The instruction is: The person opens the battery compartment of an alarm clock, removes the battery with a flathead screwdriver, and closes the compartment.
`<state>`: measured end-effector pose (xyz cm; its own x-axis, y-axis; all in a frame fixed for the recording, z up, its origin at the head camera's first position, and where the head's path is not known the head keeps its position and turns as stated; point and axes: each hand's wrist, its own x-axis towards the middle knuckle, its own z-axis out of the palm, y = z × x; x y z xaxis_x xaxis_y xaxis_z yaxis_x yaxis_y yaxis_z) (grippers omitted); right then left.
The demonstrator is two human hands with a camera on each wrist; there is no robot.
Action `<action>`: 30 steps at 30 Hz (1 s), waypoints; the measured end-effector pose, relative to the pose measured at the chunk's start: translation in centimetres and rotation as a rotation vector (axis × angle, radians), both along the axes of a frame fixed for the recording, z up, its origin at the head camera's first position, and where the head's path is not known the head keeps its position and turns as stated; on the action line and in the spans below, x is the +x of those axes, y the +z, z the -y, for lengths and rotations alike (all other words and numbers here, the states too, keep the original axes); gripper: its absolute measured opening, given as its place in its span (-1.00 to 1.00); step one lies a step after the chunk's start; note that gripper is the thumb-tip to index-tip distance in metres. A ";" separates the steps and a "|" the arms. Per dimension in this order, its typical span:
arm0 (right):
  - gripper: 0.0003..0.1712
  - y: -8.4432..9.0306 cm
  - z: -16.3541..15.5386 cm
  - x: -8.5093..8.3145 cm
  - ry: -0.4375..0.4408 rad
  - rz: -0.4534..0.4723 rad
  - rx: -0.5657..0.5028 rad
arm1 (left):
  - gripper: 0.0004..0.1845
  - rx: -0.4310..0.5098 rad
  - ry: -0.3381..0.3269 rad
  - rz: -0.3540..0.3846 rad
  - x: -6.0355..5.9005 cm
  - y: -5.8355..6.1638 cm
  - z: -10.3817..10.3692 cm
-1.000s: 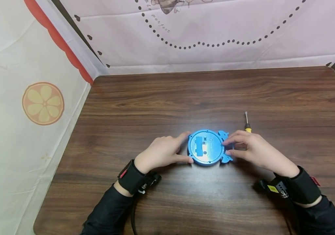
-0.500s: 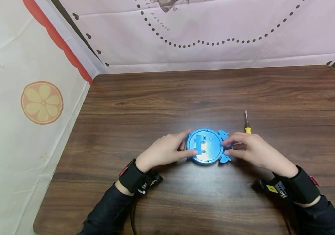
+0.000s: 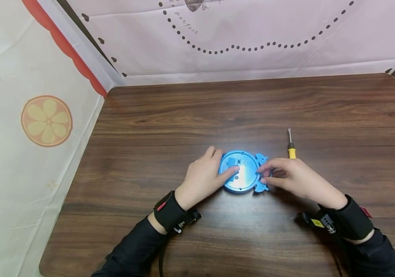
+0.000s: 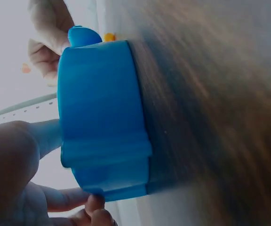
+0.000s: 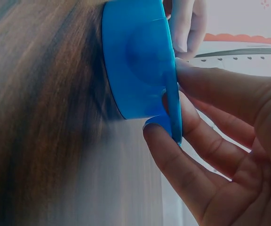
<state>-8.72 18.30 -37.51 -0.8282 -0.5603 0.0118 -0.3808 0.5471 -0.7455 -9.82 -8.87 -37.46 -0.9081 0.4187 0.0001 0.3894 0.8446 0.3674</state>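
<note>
A round blue clock (image 3: 248, 175) lies back side up on the table, its eared end toward the right. My left hand (image 3: 201, 177) holds its left side, the thumb lying across the back over the battery cover (image 3: 231, 163). In the left wrist view, the other fingers (image 4: 62, 197) reach the clock's side. My right hand (image 3: 294, 175) grips the eared end between thumb and fingers. Seen from the right wrist, fingers (image 5: 173, 155) curl around a thin blue part there. The clock's face is hidden underneath.
A small screwdriver (image 3: 291, 150) with a yellow handle lies just beyond my right hand, its tip pointing away. The brown wooden table (image 3: 183, 115) is bounded by printed white cloth (image 3: 253, 65) at the back and left.
My left hand has shifted up and inward from the clock's left edge, its thumb sliding onto the back. The right hand keeps its grip, and the clock sits slightly further left in view.
</note>
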 end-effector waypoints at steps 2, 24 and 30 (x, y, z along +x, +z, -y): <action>-0.78 0.0 0.1 0.0 -0.001 0.008 0.001 | -0.29 -0.026 0.009 -0.049 0.1 0.0 -0.3; -0.77 0.1 0.1 -0.1 -0.015 0.057 0.028 | -0.54 -0.147 -0.018 -0.127 0.5 -0.1 -1.1; -0.79 0.0 0.1 0.1 -0.025 0.086 0.012 | -0.54 -0.178 -0.036 -0.167 0.6 -0.3 -1.2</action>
